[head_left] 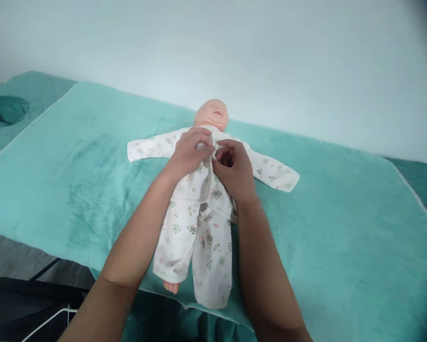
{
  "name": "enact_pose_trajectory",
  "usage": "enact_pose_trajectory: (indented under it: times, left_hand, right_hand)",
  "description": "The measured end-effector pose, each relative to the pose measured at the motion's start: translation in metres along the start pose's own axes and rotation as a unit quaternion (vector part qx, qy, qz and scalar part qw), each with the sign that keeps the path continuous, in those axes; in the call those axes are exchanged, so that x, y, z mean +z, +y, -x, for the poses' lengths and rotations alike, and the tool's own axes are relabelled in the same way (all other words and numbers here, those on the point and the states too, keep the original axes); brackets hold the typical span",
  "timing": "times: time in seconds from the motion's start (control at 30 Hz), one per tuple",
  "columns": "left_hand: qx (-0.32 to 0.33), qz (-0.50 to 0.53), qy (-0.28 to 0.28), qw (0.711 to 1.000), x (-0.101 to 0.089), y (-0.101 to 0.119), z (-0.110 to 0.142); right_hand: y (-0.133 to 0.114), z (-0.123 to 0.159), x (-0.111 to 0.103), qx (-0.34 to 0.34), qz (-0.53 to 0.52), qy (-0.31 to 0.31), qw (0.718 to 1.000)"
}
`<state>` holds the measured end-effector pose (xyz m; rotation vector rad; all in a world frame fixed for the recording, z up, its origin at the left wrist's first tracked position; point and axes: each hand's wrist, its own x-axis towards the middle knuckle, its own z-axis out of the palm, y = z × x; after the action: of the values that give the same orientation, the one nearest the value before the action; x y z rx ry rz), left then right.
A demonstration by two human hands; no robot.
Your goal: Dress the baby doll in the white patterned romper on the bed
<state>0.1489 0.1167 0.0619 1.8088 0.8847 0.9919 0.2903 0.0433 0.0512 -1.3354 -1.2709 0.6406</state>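
A baby doll [212,114] lies on its back, its head toward the wall. It wears a white printed long-sleeved top [195,187] and matching trousers [213,261]. Both sleeves stretch out sideways, and toes show below one trouser leg. At the chest, my left hand [194,149] pinches one front edge of the top between thumb and fingers. My right hand [234,166] is closed on the opposite front edge, close to the left fingertips. Below my hands the two front edges hang apart. Whatever fastener lies between my fingertips is mostly hidden.
A green cloth [341,237] covers the bed under the doll. The bed has a dark round opening [6,109] at its far left. A pale wall [270,61] rises behind it. A black object [24,304] with a white cable stands at the lower left.
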Motion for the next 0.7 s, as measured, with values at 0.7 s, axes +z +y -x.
enact_pose_trajectory:
  times: [0.7]
  left_hand:
    - [0.058, -0.035, -0.006, 0.998, -0.024, 0.020, 0.016]
  right_hand:
    - [-0.041, 0.016, -0.028, 0.010, 0.198, -0.099, 0.975]
